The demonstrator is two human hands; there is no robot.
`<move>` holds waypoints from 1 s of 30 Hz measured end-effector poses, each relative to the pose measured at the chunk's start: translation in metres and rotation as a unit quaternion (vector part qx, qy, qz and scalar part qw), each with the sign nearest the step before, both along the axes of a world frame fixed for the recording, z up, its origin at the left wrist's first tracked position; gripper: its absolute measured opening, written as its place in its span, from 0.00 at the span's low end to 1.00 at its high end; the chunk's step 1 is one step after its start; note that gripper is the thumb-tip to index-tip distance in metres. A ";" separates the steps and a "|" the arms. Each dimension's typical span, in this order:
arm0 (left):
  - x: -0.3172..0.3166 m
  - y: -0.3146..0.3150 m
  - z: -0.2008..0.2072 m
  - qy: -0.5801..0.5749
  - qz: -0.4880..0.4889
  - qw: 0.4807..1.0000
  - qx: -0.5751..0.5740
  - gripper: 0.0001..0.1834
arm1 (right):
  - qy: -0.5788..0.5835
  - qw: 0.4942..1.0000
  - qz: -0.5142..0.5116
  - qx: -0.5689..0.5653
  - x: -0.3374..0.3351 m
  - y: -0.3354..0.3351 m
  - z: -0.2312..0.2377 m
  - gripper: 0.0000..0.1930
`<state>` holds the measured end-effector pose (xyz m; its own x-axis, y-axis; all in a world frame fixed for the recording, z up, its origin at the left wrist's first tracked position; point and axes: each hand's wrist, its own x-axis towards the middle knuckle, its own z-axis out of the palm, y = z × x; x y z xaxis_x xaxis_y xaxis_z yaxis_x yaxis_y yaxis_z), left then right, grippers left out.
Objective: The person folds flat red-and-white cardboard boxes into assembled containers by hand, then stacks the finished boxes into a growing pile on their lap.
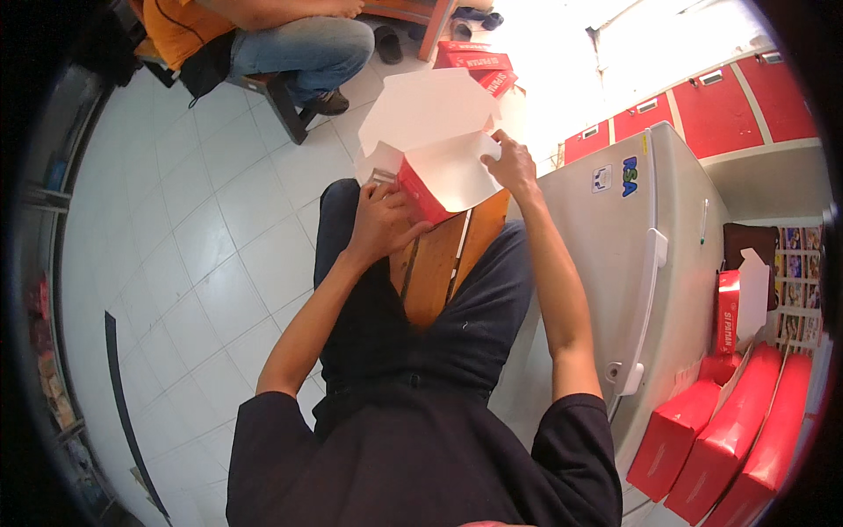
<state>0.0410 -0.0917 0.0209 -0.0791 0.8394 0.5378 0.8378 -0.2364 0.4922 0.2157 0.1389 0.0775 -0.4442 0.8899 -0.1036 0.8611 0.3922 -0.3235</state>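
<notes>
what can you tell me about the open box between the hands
The box looks like thin cardboard, red outside and white inside. Its broad white lid, with angled corners, is open on the far side. It is over the wooden bench; whether it rests there is unclear. The left hand's grip touches its left side; the right hand's grip holds its right wall.

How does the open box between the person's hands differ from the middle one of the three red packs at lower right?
Colour: the open box shows mostly white inner faces; the middle pack shows mainly red.
Handling: the left hand and right hand touch the open box; neither touches the middle pack.
Place: the open box is in front of the person; the middle pack is beside the fridge.
Shared: both have red outer surfaces.
</notes>
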 end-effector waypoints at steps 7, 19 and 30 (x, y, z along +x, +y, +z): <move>0.006 0.005 0.002 -0.026 0.015 0.999 0.018 0.11 | -0.040 0.999 0.015 0.034 0.001 -0.011 0.007 0.29; 0.029 -0.002 -0.008 -0.029 0.078 0.995 0.049 0.11 | 0.084 0.941 0.319 -0.069 0.006 -0.136 0.056 0.14; -0.002 -0.009 -0.016 -0.101 0.067 0.990 -0.077 0.36 | -0.004 0.967 0.253 -0.020 -0.020 -0.142 0.039 0.15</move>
